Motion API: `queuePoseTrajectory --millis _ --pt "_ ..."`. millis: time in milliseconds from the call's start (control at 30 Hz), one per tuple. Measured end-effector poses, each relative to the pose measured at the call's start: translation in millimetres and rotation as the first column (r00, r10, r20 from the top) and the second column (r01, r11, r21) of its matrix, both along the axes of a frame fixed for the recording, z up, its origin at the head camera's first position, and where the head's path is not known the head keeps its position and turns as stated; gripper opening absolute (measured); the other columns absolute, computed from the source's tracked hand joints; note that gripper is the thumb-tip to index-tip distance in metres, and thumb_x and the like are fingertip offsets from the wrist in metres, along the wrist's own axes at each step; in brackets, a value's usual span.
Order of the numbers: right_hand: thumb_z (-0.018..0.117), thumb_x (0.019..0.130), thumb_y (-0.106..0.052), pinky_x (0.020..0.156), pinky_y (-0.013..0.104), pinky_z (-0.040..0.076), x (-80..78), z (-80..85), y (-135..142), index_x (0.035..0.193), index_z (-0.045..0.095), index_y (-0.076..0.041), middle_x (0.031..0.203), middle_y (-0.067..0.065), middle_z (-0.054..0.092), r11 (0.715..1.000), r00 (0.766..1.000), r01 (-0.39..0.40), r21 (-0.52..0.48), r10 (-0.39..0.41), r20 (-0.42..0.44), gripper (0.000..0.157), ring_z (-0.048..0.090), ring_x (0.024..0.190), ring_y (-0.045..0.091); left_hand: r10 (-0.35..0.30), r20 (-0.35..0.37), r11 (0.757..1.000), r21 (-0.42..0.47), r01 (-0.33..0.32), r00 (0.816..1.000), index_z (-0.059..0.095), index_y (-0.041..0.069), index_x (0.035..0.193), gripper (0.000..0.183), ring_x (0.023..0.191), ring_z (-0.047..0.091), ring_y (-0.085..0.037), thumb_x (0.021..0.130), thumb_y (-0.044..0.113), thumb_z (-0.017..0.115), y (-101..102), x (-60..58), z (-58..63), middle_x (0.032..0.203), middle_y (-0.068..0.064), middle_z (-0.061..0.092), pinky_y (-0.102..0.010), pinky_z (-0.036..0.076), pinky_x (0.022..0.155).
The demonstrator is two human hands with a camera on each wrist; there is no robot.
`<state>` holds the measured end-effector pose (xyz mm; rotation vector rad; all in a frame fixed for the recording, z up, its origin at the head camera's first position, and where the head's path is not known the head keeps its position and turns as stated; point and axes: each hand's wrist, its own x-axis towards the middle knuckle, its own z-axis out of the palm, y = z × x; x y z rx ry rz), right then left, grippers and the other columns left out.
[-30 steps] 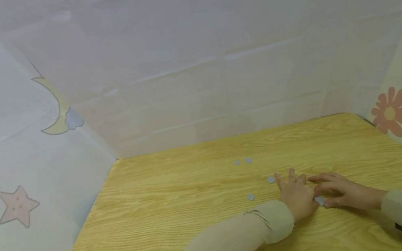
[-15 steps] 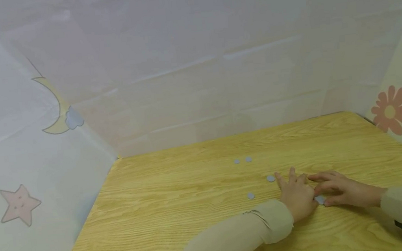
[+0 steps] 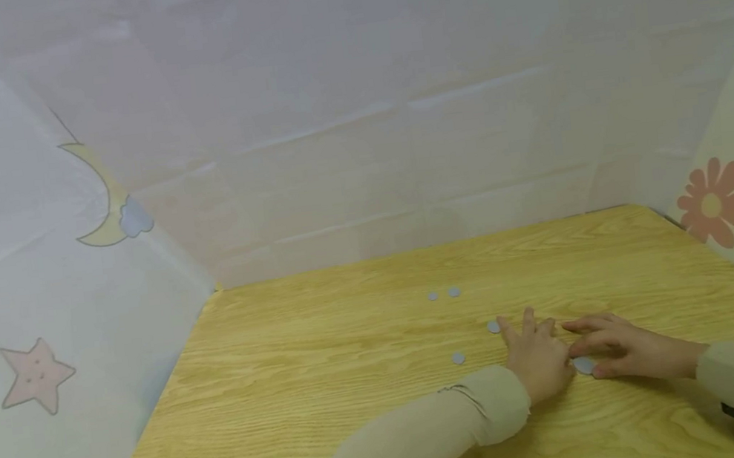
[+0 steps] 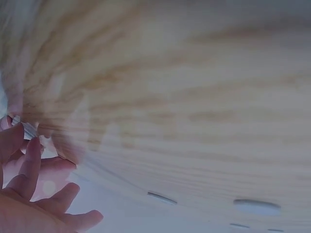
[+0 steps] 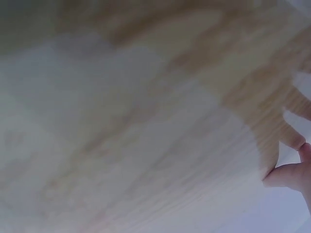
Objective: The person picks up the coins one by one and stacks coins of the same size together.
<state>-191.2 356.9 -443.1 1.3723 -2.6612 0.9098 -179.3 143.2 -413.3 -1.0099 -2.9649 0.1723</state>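
Observation:
Flat round grey discs, coin-like, lie on the wood-grain table (image 3: 289,386). One grey disc (image 3: 584,366) sits between the two hands. The right hand (image 3: 631,348) has its curved finger and thumb at opposite edges of this disc and appears to pinch it. Beside it on the left, the left hand (image 3: 540,360) rests low over the table with fingers spread, its thumb side close to the disc. Another disc (image 3: 494,327) lies at a fingertip of the left hand. In the left wrist view a striped edge, perhaps stacked discs (image 4: 29,129), shows among the fingertips.
Further left lie a grey disc (image 3: 458,358) and, farther back, two smaller ones, a disc (image 3: 454,292) and a disc (image 3: 432,297). Printed sheets (image 3: 358,148) wall the table at the back and both sides.
The left hand has shifted slightly left, and more of the disc between the hands shows. The right hand stays almost still.

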Motion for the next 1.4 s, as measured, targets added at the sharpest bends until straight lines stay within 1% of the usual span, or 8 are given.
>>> queuePoseTrajectory --millis 167,367,467,667,867,1067,1233,1400 --pt "0.07 0.086 -0.004 0.085 0.011 0.031 -0.5 0.3 2.1 0.122 0.065 -0.023 0.15 -0.024 0.027 1.0 0.998 -0.014 -0.015 0.015 0.062 0.041 0.008 0.13 -0.017 0.007 -0.004 1.0 0.0 -0.007 1.0 0.067 0.045 0.114 0.024 0.144 0.022 -0.022 0.092 0.051 0.06 -0.9 -0.2 -0.2 0.148 0.014 0.039 -0.06 0.028 0.105" --pt "0.069 0.088 -0.003 0.085 0.01 0.032 -1.0 0.6 3.5 0.123 0.065 -0.019 0.15 -0.026 0.025 0.999 0.994 -0.019 -0.03 0.022 0.106 0.039 0.008 0.129 -0.018 0.019 -0.003 1.0 0.007 -0.019 1.0 0.071 0.042 0.103 0.018 0.143 0.023 -0.022 0.091 0.051 0.062 -2.1 -1.9 -0.5 0.146 0.014 0.041 -0.06 0.028 0.105" --pt "0.068 0.088 -0.003 0.084 0.011 0.034 0.1 2.3 3.1 0.125 0.064 -0.018 0.149 -0.028 0.024 0.999 0.993 -0.014 -0.029 0.017 0.114 0.04 0.008 0.128 -0.019 0.021 0.003 1.0 0.008 -0.021 1.0 0.071 0.041 0.103 0.018 0.143 0.023 -0.021 0.091 0.051 0.062 -2.3 -2.0 -0.5 0.146 0.014 0.04 -0.06 0.028 0.106" --pt "0.071 0.086 -0.005 0.083 0.014 0.035 1.7 2.4 0.7 0.121 0.067 -0.021 0.148 -0.028 0.026 1.0 0.999 0.016 -0.008 -0.015 0.047 0.038 0.009 0.128 -0.02 0.019 -0.002 1.0 -0.002 -0.019 1.0 0.07 0.042 0.106 0.02 0.143 0.022 -0.021 0.091 0.052 0.061 -4.8 -0.4 1.1 0.146 0.015 0.041 -0.06 0.028 0.106" --pt "0.07 0.087 -0.007 0.087 0.007 0.027 1.8 2.0 1.0 0.118 0.068 -0.02 0.149 -0.028 0.025 1.0 0.997 0.018 -0.022 -0.016 0.079 0.034 0.007 0.129 -0.019 0.023 -0.056 0.999 -0.04 -0.026 0.998 0.067 0.043 0.113 0.026 0.143 0.025 -0.022 0.093 0.054 0.056 -16.2 -4.4 0.8 0.148 0.012 0.041 -0.06 0.03 0.105" --pt "0.07 0.087 -0.006 0.087 0.006 0.025 1.6 2.1 0.6 0.117 0.068 -0.02 0.149 -0.028 0.025 0.999 0.996 0.019 -0.026 -0.016 0.088 0.033 0.007 0.129 -0.02 0.045 0.001 0.998 0.034 -0.045 0.999 0.068 0.039 0.114 0.025 0.143 0.025 -0.026 0.093 0.05 0.059 -28.7 -10.1 5.8 0.15 0.008 0.04 -0.062 0.03 0.105" --pt "0.07 0.087 -0.006 0.086 0.008 0.027 1.7 0.8 -0.4 0.117 0.068 -0.021 0.148 -0.029 0.025 0.999 0.997 0.022 -0.023 -0.02 0.076 0.034 0.008 0.129 -0.02 0.101 -0.026 0.994 0.04 -0.1 0.995 0.068 0.042 0.115 0.025 0.142 0.028 -0.025 0.092 0.05 0.06 -35.8 -12.5 7.2 0.148 0.01 0.042 -0.061 0.031 0.104" --pt "0.071 0.085 -0.004 0.086 0.009 0.029 1.2 0.8 0.5 0.116 0.068 -0.021 0.148 -0.028 0.025 0.999 0.998 0.014 -0.033 -0.012 0.066 0.035 0.008 0.129 -0.019 0.139 -0.057 0.989 0.058 -0.136 0.989 0.066 0.042 0.118 0.029 0.142 0.029 -0.026 0.091 0.05 0.062 -45.5 -22.0 4.6 0.147 0.009 0.043 -0.061 0.033 0.103"
